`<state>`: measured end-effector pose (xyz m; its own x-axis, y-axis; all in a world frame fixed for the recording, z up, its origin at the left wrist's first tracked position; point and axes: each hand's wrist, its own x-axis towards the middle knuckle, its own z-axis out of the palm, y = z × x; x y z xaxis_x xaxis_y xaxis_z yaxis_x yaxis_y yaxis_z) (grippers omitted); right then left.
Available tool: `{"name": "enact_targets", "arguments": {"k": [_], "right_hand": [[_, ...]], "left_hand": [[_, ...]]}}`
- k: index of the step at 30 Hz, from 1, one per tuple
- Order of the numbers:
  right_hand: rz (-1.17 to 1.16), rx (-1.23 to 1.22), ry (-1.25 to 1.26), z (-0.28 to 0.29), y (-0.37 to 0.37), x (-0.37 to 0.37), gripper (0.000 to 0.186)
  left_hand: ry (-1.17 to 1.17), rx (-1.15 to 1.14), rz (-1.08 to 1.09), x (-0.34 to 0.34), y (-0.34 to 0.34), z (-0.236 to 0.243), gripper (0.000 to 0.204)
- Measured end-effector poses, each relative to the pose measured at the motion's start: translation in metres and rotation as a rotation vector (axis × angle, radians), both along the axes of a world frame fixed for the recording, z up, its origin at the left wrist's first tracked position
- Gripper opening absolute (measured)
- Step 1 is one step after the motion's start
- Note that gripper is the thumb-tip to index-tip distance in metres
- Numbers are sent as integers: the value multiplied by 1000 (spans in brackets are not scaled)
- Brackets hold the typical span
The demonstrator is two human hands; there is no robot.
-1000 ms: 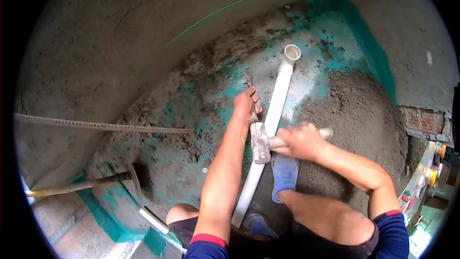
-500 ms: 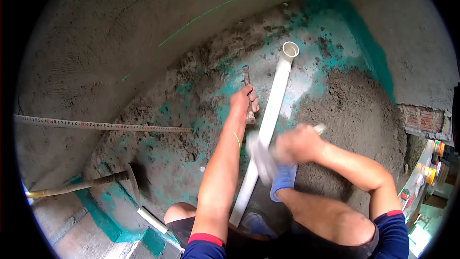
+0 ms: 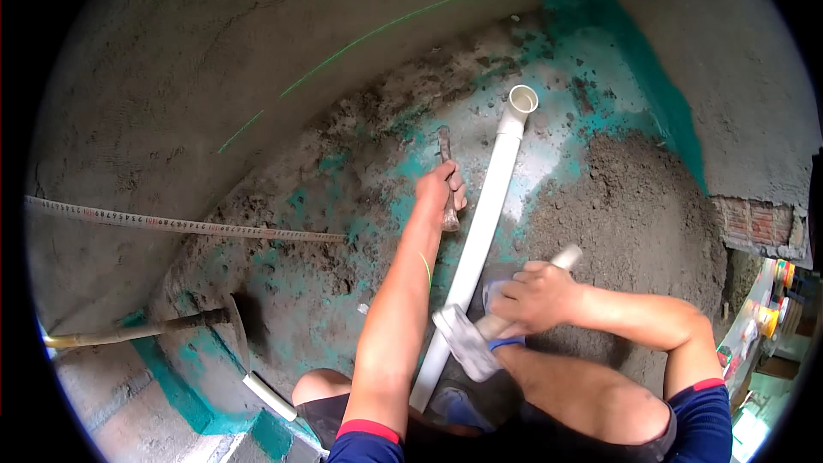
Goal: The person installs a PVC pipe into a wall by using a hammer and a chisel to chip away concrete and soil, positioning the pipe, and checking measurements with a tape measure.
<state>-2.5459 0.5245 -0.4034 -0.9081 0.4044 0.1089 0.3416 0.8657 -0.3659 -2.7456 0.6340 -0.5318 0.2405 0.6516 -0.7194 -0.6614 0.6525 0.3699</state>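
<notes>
My left hand (image 3: 441,187) is closed round a short, dirt-caked chisel (image 3: 445,147), whose far end reaches the patchy floor. In my right hand (image 3: 542,296) is a hammer (image 3: 470,343), gripped by its thick pale handle. The hammer's grey-white head hangs low, in front of the white pipe's lower part and beside my blue-covered foot. Between my hands the long white plastic pipe (image 3: 485,214) lies slantwise, with an open elbow (image 3: 522,100) at its far end.
A tape measure (image 3: 184,225) stretches across the left side. Near it lies a hoe (image 3: 176,326) with a wooden handle, beside a short white pipe piece (image 3: 270,396). Loose sandy mortar (image 3: 634,206) is heaped on the right, below a green-coated wall base (image 3: 656,77).
The hammer and my right hand have come down and nearer to me, from a blurred swing to a clearer view. My left hand keeps the chisel at nearly the same spot.
</notes>
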Motion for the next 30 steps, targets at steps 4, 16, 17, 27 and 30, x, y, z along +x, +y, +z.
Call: {"name": "enact_targets", "arguments": {"k": [4, 16, 17, 27, 30], "right_hand": [[-373, -7, -159, -29, 37, 1, 40], [-127, -122, -34, 6, 12, -9, 40], [-22, -83, -9, 4, 13, -2, 39], [-94, -106, -168, -19, 19, 7, 34], [-362, 15, -128, -25, 44, 0, 32]], "left_hand": [[-11, 3, 3, -1, 0, -2, 18], [29, -8, 20, 0, 4, 4, 20], [33, 10, -4, 3, 3, 4, 20], [24, -20, 9, 6, 4, 3, 17], [18, -13, 9, 5, 10, 5, 17]]}}
